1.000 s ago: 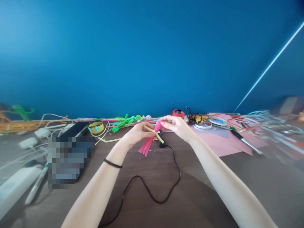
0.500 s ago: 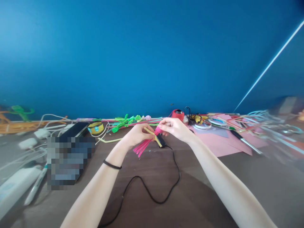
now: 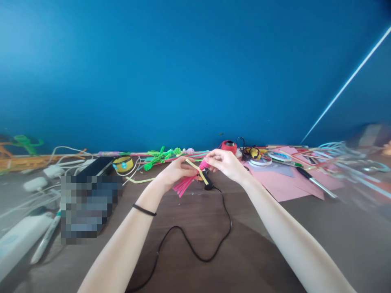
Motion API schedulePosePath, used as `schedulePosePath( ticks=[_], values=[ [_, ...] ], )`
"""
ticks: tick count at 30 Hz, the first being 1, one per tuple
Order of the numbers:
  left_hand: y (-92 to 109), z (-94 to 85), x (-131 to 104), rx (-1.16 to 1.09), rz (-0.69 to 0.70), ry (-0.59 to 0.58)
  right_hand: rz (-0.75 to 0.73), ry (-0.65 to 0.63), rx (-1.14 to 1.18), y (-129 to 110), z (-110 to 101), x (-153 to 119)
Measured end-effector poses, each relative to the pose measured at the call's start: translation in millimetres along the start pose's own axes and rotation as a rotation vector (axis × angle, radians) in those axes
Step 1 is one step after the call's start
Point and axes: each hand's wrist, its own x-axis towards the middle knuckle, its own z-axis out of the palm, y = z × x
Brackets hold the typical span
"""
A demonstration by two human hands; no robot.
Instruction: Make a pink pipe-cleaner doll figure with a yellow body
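Between my two hands is a pink bundle of pipe cleaners point(image 3: 184, 186), its loose ends fanned out to the lower left. My left hand point(image 3: 174, 174) is closed around the middle of it. A pale yellow pipe cleaner point(image 3: 193, 164) crosses the bundle, bent, with one end rising over my left fingers and the other pointing down. My right hand point(image 3: 224, 163) pinches the pink wound top point(image 3: 203, 164) of the bundle. Just behind lies a black corded tool point(image 3: 209, 182), partly hidden by the hands, so its kind is unclear.
A black cord point(image 3: 195, 254) snakes over the dark table. Green pipe-cleaner figures point(image 3: 157, 158) and a red spool of thread point(image 3: 229, 146) lie along the blue wall. Pink paper point(image 3: 284, 189) and a black-handled tool point(image 3: 316, 183) are right; a phone point(image 3: 94, 169), chargers and marker point(image 3: 45, 240) left.
The yellow pipe cleaner has shifted and now bends more sharply across the pink bundle. The bundle's loose ends have risen slightly. Both hands stay nearly in place.
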Motion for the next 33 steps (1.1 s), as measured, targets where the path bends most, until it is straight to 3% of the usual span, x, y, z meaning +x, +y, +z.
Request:
schedulePosePath(
  ticks=[2,4,7,10,14,16,21,27,33],
  values=[
    [-1,-1.4,1,-0.001,-0.012,-0.053,-0.004,0.015,0.024,1,1,1],
    [-4,-3.5,3,-0.008,-0.032,-0.031,-0.002,0.036,0.049,4,0,3],
    [-15,-8.9,12,-0.097,-0.003,0.147,0.045,0.094,-0.039,13,2,6],
    [-31,-16.4,21,-0.267,0.042,0.291,0.113,0.122,-0.307,28,12,5],
    [-53,-28.6,27,-0.471,0.005,0.244,0.246,0.093,-0.676,51,36,1],
    [-62,-35.3,28,-0.529,0.011,0.217,0.222,0.095,-0.745,60,46,-1],
    [-74,-46.7,29,-0.605,-0.033,0.200,0.193,0.177,-0.702,72,51,-3],
    [-69,-42.0,26,-0.548,-0.013,0.220,0.233,0.299,-0.682,74,48,-5],
    [-68,-37.7,22,-0.464,0.007,0.191,0.263,0.273,-0.705,78,42,-8]
  ],
)
